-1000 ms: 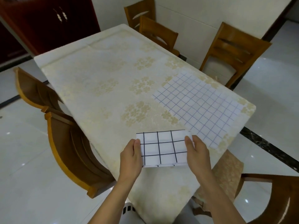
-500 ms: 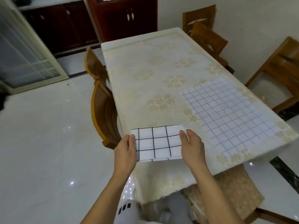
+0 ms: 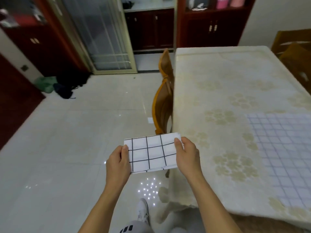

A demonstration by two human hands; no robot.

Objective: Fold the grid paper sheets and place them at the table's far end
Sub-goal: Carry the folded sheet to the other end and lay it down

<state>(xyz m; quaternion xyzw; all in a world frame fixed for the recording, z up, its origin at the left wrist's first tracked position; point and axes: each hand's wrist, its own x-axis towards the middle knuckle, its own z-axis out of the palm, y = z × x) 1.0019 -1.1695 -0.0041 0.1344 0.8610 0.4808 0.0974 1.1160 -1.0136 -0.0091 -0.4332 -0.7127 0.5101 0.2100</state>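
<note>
Both hands hold a folded sheet [image 3: 150, 153] of white paper with a bold black grid, carried in the air over the tiled floor [image 3: 67, 148], just off the near left corner of the table [image 3: 218, 78] and not touching it. The left hand [image 3: 117, 163] grips the sheet's left edge, thumb on top and fingers curled beneath; the right hand [image 3: 187, 156] grips the right edge the same way, its thumb lying on the upper right corner. The sheet is roughly level, its long side running between the hands, and a layered edge shows along its near side. A second sheet [image 3: 282, 152], unfolded, with a fine pale blue grid, lies flat on the near right part of the table and runs out of view at the right. The table wears a cream cloth with a faint floral pattern, its hem hanging over the near edge. Two wooden chairs [image 3: 164, 101] stand tucked in along the table's left side, and more chair backs [image 3: 296, 52] show at the far right. Dark red cabinets [image 3: 207, 27] and a glass sliding door [image 3: 109, 39] line the far wall, and dark bags [image 3: 67, 86] lie on the floor at left. A white shoe [image 3: 143, 211] and grey trouser leg show at the bottom.
</note>
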